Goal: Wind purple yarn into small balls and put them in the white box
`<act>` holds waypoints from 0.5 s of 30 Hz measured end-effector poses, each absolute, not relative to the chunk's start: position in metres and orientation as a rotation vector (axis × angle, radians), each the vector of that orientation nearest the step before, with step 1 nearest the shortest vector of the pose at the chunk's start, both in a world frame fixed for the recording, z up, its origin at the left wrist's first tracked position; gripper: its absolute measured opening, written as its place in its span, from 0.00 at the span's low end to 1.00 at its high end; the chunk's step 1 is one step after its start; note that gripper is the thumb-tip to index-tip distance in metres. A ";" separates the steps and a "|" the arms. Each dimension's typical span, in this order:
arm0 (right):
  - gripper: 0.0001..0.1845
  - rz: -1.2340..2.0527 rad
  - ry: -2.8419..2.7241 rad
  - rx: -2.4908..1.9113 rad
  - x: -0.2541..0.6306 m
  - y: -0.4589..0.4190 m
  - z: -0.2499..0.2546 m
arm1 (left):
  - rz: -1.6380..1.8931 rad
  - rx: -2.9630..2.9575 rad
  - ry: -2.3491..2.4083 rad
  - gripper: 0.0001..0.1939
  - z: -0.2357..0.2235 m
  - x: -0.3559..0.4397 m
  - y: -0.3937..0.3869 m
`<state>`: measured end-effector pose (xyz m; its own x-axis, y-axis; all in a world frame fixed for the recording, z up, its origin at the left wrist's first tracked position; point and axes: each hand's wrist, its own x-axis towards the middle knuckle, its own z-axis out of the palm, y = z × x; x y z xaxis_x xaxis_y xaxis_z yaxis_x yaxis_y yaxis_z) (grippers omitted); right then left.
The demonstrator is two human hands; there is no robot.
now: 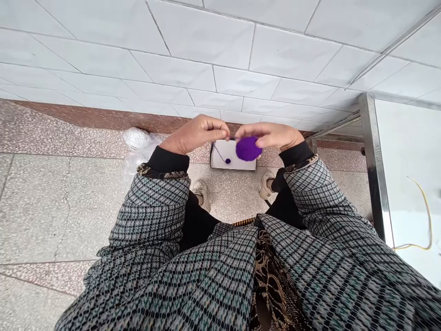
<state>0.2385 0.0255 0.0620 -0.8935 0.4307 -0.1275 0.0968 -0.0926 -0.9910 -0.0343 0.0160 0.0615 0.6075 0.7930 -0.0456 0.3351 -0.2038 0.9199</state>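
My left hand (pixel 203 132) is closed in a pinch, thumb against forefinger. From near its fingertips a thin dark purple yarn strand (pixel 219 152) hangs down to a small purple ball (pixel 228 161). That ball lies in a shallow white box (pixel 223 149) on the floor. My right hand (pixel 270 134) is wrapped around a larger, rounded purple yarn ball (pixel 248 149), with the thumb on its front. Both hands are in the air above the box, their fingertips close together. Any strand between the two hands is too fine to make out.
A white yarn ball (pixel 136 137) and a clear plastic bag (pixel 138 156) lie on the floor at left. At right stands a metal-framed white table (pixel 406 151) with a yellow cord (pixel 430 216). A tiled wall (pixel 206 41) rises ahead. My shoes (pixel 201 193) flank the box.
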 end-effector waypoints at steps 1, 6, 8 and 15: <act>0.35 2.056 -1.786 -0.553 0.242 0.025 0.061 | 0.611 1.748 0.937 0.15 0.059 -0.035 0.016; 0.33 1.683 -1.166 -0.732 0.238 0.026 0.062 | 0.747 1.679 0.986 0.17 0.049 -0.027 0.012; 0.27 1.532 -1.073 -0.890 0.229 0.029 0.061 | 0.684 1.744 0.983 0.16 0.048 -0.019 0.011; 0.16 1.459 -1.570 -1.294 0.211 0.034 0.039 | 0.365 1.935 0.803 0.15 0.051 -0.012 0.010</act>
<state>0.2111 0.0343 0.0393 -0.3213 0.9317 -0.1692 0.2370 -0.0939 -0.9670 -0.0115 0.0099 0.0509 0.7371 0.6708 -0.0820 0.3788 -0.3096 0.8722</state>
